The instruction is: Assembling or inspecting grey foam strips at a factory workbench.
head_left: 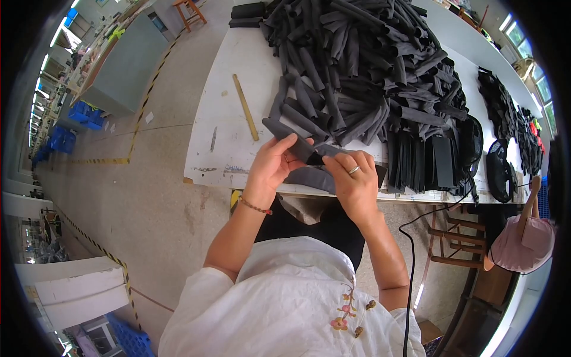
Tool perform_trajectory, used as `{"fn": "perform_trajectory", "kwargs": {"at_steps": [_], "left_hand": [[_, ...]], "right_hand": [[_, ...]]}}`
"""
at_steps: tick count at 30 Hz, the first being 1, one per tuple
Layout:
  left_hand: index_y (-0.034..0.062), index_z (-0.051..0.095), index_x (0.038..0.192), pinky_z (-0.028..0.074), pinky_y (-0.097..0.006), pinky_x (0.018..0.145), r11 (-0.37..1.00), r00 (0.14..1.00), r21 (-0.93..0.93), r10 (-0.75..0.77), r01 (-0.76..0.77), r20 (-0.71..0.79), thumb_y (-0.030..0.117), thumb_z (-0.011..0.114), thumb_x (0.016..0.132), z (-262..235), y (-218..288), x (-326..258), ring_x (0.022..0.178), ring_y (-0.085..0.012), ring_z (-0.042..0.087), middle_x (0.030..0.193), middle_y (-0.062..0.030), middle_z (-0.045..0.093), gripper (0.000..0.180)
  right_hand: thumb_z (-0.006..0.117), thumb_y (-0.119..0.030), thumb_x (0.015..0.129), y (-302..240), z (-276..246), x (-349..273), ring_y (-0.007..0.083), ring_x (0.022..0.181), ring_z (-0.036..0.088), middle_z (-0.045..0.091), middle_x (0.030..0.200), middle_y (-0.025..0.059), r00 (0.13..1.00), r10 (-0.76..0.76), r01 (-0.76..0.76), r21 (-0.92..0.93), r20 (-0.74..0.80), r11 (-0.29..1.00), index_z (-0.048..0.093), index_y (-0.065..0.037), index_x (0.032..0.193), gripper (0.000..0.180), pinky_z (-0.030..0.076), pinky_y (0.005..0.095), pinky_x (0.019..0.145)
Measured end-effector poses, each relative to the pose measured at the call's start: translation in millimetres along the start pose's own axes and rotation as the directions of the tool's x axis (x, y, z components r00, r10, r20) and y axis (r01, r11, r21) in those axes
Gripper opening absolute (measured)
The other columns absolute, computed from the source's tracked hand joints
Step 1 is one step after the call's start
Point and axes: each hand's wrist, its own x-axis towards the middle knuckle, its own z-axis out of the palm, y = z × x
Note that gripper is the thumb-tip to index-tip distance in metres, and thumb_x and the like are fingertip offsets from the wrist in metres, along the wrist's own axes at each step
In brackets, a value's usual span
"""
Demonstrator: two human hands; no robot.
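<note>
Fingers (284, 144) of the left hand (270, 166) curl together over a dark grey rolled fabric piece (297, 146), thumb underneath, pinching it near its middle. Piece sits just above the near edge of the white bench (220, 119), held clear of the top, one end poking out up-left past the knuckles.

Right hand (355, 181), ring on one finger, closes its fingers on the other end of the same piece, where a flat dark flap comes out toward the bench edge. Both hands touch the piece and sit close together; whether the roll is being tightened or opened, cannot tell.

Handling, as a judgement: light, soft, limp cloth. It sags where unsupported and springs loose from a roll unless pinched, so a hold at both ends, or across the roll's middle with thumb opposed, looks safest. Matte surface, probably not slippery. Nothing fragile about it.

Left of the hands: a long yellowish wooden stick (245, 107) lies on bare bench, apart from everything. Behind the hands: a large heap of similar black rolls (363, 65), spilling toward the work spot. Right of the hands: a row of flat black pieces stood on edge (425, 160), then black mesh caps (502, 169). Far right, a pink cap (523, 244) below the bench edge.
</note>
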Motion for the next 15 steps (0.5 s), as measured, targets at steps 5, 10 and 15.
{"fn": "perform_trajectory", "kwargs": {"at_steps": [5,10,15], "left_hand": [[0.0016,0.054,0.112,0.06,-0.039,0.079,0.992,0.992,0.047,0.121,-0.12,-0.027,0.016,0.061,0.094,15,-6,-10,0.09,-0.0308,0.07,0.106,-0.0194,0.067,0.024],[0.0024,0.047,0.114,0.06,-0.039,0.079,0.911,0.911,0.045,0.411,-0.41,-0.042,0.011,0.064,0.092,33,-17,-25,0.091,-0.0323,0.07,0.105,-0.0187,0.066,0.029],[0.0015,0.043,0.12,0.06,-0.036,0.081,0.84,0.84,0.102,0.54,-0.533,-0.053,-0.005,0.066,0.086,36,-34,-24,0.093,-0.0287,0.069,0.106,-0.0168,0.066,0.041]], "right_hand": [[0.071,-0.001,0.066,2,1,0,0.0216,0.08,0.058,0.06,0.09,0.0013,0.998,-0.024,0.023,-0.013,-0.062,1.0,0.069,-0.007,0.094,0.029,0.045,0.035,0.073],[0.072,0.0,0.065,-4,12,-4,0.022,0.082,0.059,0.06,0.092,0.0014,0.986,0.002,-0.009,-0.04,-0.169,0.999,0.07,-0.007,0.097,0.033,0.046,0.0351,0.076],[0.076,-0.001,0.066,-17,20,-5,0.0237,0.085,0.059,0.06,0.097,0.0039,0.98,0.066,-0.072,-0.024,-0.187,0.997,0.068,-0.006,0.103,0.039,0.045,0.0351,0.077]]}}
